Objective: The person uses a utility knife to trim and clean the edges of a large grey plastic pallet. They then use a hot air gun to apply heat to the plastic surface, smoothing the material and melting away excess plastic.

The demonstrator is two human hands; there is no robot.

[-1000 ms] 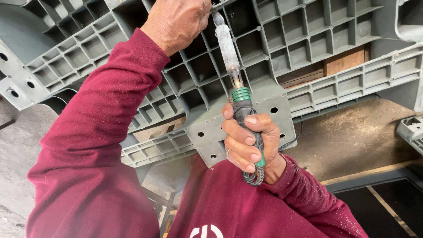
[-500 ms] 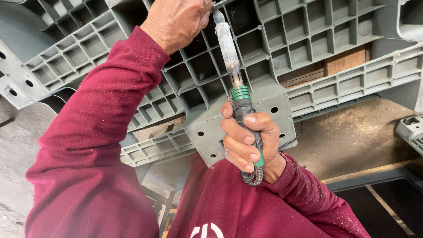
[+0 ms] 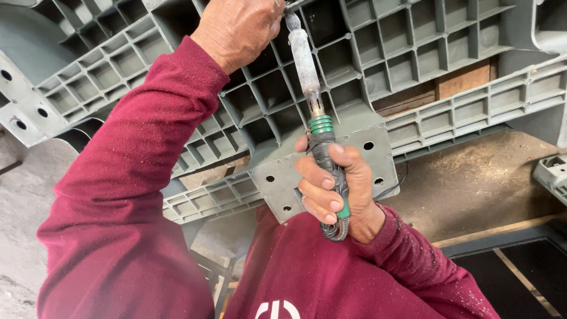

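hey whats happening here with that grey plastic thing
A person in a maroon sweatshirt is working on a grey ribbed plastic panel. The right hand grips the dark handle of a soldering-iron-like tool with a green collar, its tip pointed up into the panel's grid. The left hand is up at the tip, closed against the ribs; what it holds is hidden. A flat plate with holes sits behind the handle.

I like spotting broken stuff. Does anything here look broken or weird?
Nothing looks broken. The grey ribbed plastic panel sits tilted, the tool in the right hand looks grimy, and pale dust speckles the red sleeves.
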